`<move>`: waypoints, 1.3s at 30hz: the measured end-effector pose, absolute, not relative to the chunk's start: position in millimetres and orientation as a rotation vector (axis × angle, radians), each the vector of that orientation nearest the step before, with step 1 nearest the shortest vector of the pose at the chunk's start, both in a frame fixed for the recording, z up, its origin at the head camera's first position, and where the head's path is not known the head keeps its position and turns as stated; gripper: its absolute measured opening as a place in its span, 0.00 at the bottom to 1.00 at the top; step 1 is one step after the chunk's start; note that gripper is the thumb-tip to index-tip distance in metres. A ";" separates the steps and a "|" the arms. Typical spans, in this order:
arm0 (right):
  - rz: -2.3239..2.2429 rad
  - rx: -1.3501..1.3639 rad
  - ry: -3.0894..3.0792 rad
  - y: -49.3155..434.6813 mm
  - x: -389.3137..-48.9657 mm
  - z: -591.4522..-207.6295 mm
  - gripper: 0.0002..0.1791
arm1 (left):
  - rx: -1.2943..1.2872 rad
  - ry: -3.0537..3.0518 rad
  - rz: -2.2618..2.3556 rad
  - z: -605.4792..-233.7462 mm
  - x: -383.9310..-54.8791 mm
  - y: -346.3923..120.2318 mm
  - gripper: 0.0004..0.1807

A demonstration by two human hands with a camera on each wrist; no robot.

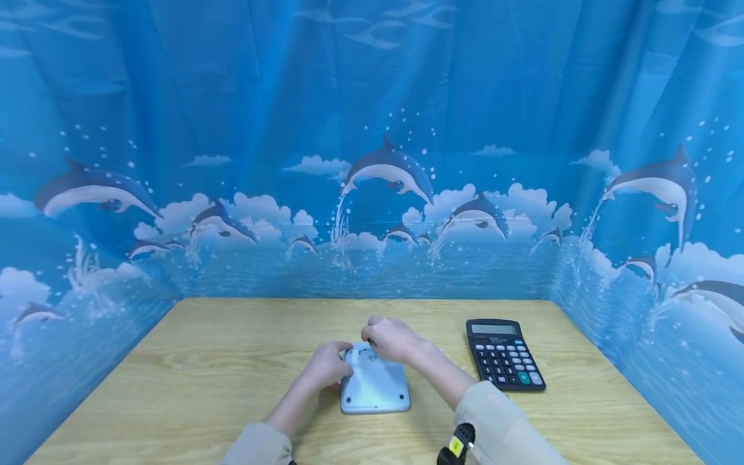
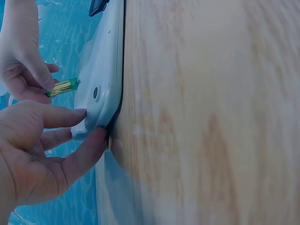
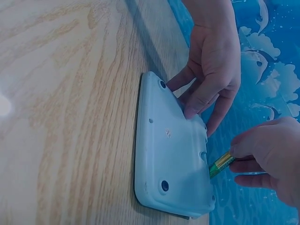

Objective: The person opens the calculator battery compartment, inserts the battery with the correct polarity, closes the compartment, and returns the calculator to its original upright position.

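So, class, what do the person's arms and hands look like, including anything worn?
The left sleeve and right sleeve are plain and pale beige. Beside the right one sits a black device with a yellow label. The left hand and right hand wear no gloves or visible rings.

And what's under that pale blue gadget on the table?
Only the wooden table can be seen around and below the gadget, whose edge the left hand grips. Its dark feet face up; the downturned side is covered, so I can't see it.
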State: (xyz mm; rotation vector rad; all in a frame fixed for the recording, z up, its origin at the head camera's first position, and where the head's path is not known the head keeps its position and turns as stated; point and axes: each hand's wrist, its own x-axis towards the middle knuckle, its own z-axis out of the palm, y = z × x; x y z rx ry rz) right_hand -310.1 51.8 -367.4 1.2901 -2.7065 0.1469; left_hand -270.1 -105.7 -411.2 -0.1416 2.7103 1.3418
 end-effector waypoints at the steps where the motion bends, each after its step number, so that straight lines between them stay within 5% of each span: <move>1: 0.134 1.296 -2.704 51.4 -310.5 -367.8 0.11 | -0.140 2.711 1.343 -411.4 -270.2 -105.6 0.31; 39: 0.163 1.364 -2.615 45.5 -325.1 -394.9 0.08 | -0.121 2.706 1.362 -410.7 -270.6 -106.4 0.32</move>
